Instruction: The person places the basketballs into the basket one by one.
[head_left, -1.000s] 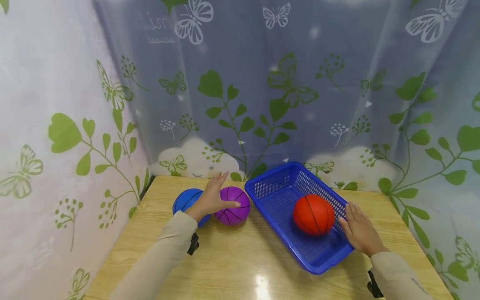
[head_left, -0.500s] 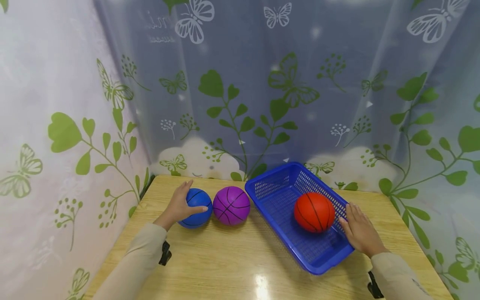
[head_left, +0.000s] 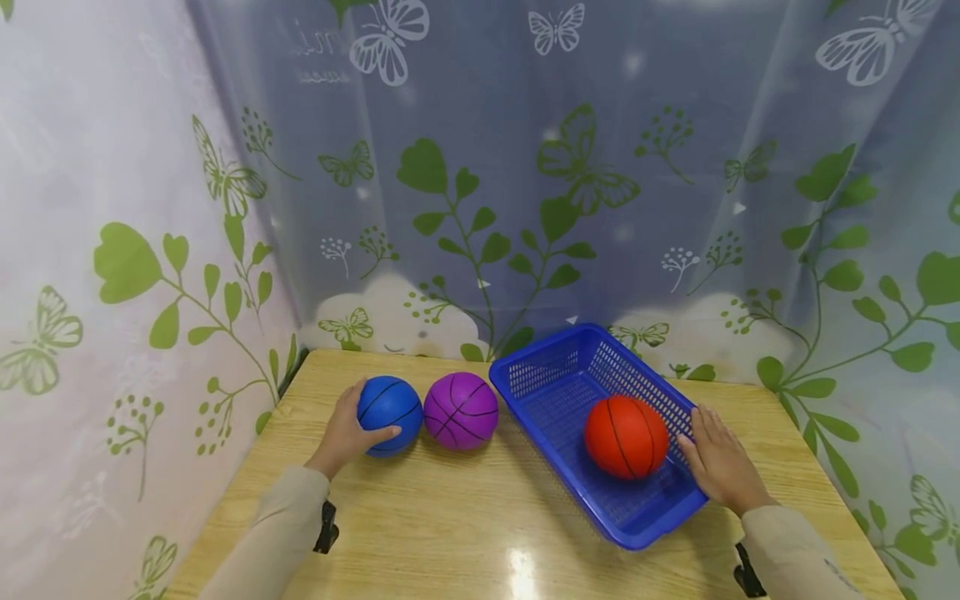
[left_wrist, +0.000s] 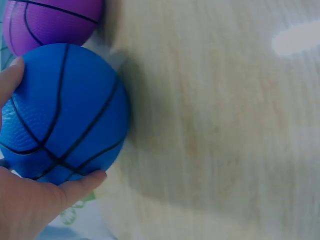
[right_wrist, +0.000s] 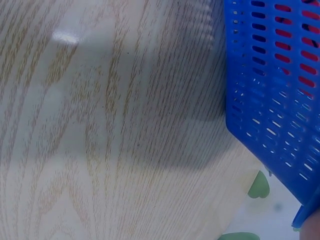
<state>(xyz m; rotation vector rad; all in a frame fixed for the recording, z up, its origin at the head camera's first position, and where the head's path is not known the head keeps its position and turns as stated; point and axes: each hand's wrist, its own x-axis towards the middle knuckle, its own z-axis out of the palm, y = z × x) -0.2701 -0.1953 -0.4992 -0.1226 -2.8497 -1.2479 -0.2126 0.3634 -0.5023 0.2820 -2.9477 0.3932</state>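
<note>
On the wooden table (head_left: 465,517) my left hand (head_left: 357,419) cups a blue ball (head_left: 393,403) from its left side. The left wrist view shows thumb and fingers curled round this blue ball (left_wrist: 62,112). A purple ball (head_left: 461,410) touches it on the right, and the purple ball (left_wrist: 50,20) shows at the top of the left wrist view. A blue mesh basket (head_left: 555,375) holds an orange ball (head_left: 626,436). My right hand (head_left: 714,454) rests flat against the basket's right rim, fingers straight. The right wrist view shows the basket wall (right_wrist: 272,85).
A curtain printed with leaves and butterflies (head_left: 480,208) closes off the table's back and both sides. Bare wood (right_wrist: 110,125) stretches in front of the balls and the basket. The basket sits at an angle, its near corner close to the front edge.
My left hand left the purple ball, moved left and took hold of the blue ball. The orange ball shifted slightly inside the basket. The right hand stayed put.
</note>
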